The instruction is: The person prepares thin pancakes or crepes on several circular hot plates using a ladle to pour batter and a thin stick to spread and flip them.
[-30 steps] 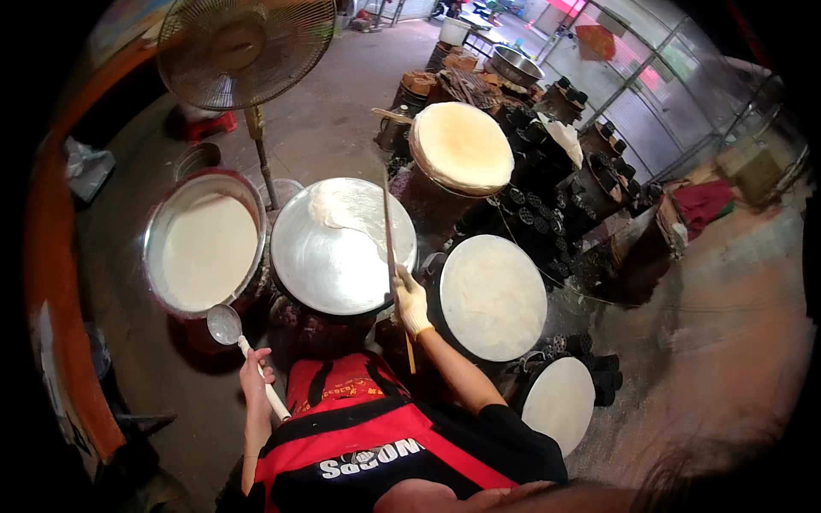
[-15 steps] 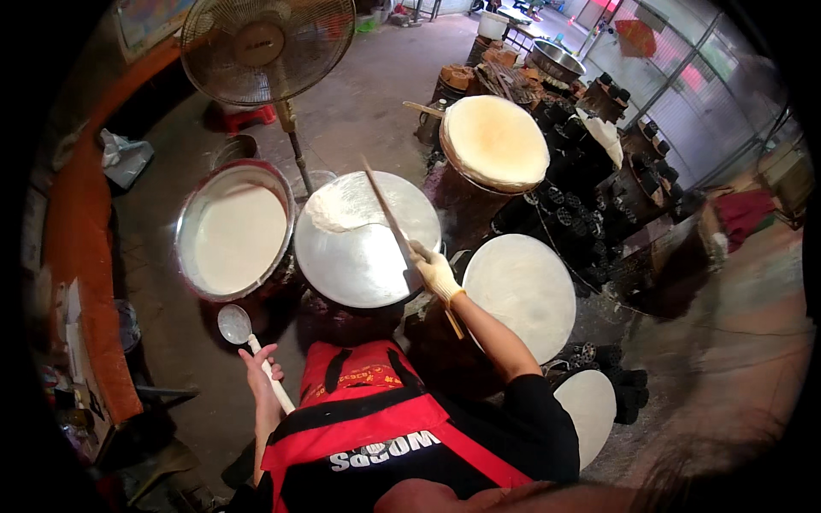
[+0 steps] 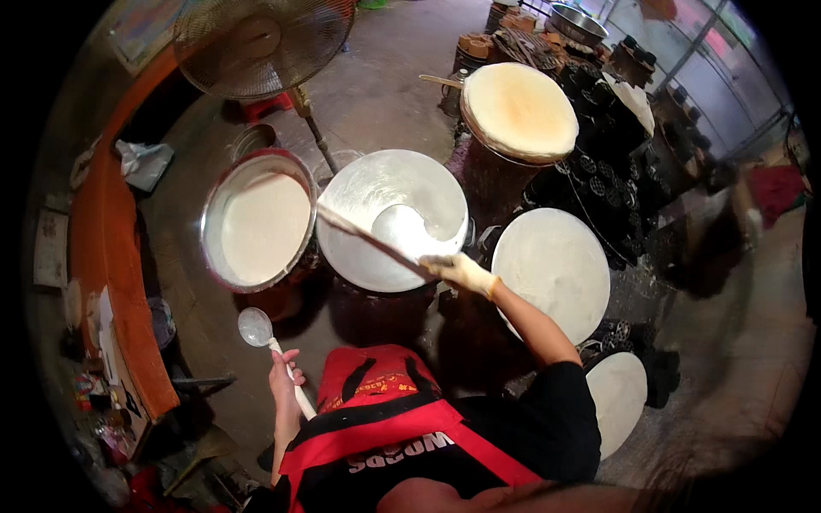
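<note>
My right hand (image 3: 466, 274), in a pale knitted glove, grips one end of a long flat wooden spreader (image 3: 372, 239). The spreader lies slantwise over a round metal griddle (image 3: 398, 282). Thin white batter (image 3: 445, 201) coats much of the griddle, with a shiny bare patch near the middle. Low on the left, my bare left hand (image 3: 285, 376) is closed round the pale handle of a ladle (image 3: 255, 327), its round bowl held up in front of the hand. Beyond the ladle stands a wide pot (image 3: 208, 235) of creamy batter (image 3: 265, 227).
Right of the griddle, two round surfaces carry pale sheets (image 3: 552, 269), (image 3: 617, 406). A stack of browned round flatbreads (image 3: 522, 111) stands farther back. Dark coal briquettes (image 3: 590, 179) are piled beside it. A pedestal fan (image 3: 256, 43) rises behind the pot; an orange-edged counter (image 3: 107, 248) runs along the left.
My right hand has swung the spreader round so it lies flatter across the griddle, and the batter has spread into a wide curved band. The left hand still holds the ladle. The view has shifted.
</note>
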Available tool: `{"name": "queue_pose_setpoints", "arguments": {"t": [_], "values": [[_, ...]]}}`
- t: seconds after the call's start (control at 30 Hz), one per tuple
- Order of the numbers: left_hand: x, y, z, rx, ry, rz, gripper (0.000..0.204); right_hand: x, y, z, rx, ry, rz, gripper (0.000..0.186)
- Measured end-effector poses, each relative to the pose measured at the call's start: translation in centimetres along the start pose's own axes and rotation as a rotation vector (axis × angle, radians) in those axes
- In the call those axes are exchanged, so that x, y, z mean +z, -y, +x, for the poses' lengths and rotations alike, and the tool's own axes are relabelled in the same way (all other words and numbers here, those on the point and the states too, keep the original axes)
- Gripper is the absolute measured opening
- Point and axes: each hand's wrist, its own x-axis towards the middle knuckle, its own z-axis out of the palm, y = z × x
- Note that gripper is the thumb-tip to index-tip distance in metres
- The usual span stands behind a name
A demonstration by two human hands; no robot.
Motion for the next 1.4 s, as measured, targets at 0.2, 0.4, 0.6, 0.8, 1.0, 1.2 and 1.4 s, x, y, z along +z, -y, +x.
{"name": "queue_pose_setpoints", "arguments": {"t": [0.2,0.4,0.6,0.8,1.0,1.2,1.4], "values": [[0.5,-2.6,3.7,0.014,0.229,0.072,0.049,3.9,-1.8,-10.2,0.221,-0.319,0.287,0.039],[0.0,-6.5,7.8,-0.008,0.492,0.231,0.049,13.9,-4.0,-10.8,0.084,-0.435,0.166,0.040],[-6.3,-6.4,13.5,0.029,0.557,0.309,0.044,28.1,-4.6,-12.9,0.143,-0.829,0.712,0.040],[-14.8,-7.5,13.6,0.019,0.412,0.158,0.037,33.6,0.2,17.4,-0.248,-0.882,0.906,0.046],[-21.7,-7.5,13.7,0.062,0.269,0.222,0.026,29.4,-2.2,39.3,-0.234,-1.417,0.770,0.027],[-24.6,-5.7,14.8,0.050,0.210,0.173,0.020,39.1,-0.4,29.3,-0.095,-1.110,1.360,0.024],[-19.9,-7.4,14.7,0.059,0.426,0.089,0.024,39.6,-0.1,16.2,-0.127,-1.153,1.053,0.024]]}}
